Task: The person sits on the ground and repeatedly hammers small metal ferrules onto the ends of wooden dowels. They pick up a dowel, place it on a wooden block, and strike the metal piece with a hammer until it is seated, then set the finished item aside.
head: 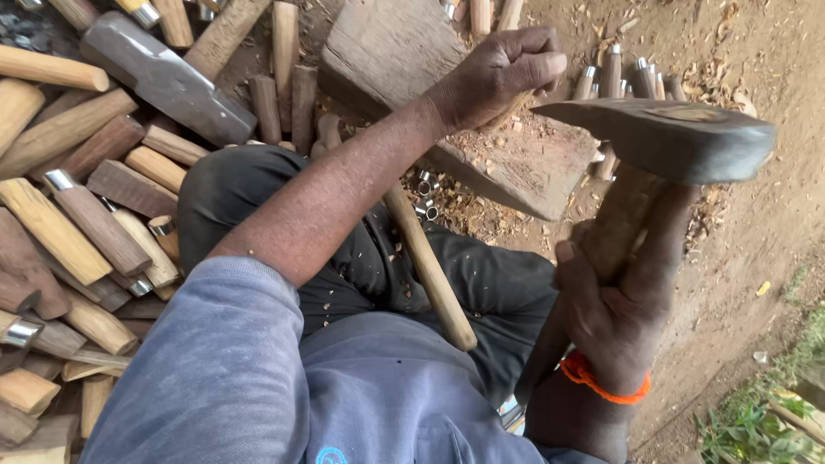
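The piece gripped in the left hand (503,73) is almost wholly hidden by the clenched fingers; only a sliver of pale wood (509,107) is seen below the fist, resting on the wooden block (533,163). The right hand (614,301) is closed around a wooden haft, and the axe head (662,137) is held just right of the block, raised above it. The haft's lower end is cut off behind the wrist, where an orange thread (601,387) is worn. A round stick (430,266) lies across the lap, below the block. Left of the block, wooden handles (77,232) are piled, some with metal ferrules. Small metal rings (425,193) lie at the block's lower edge.
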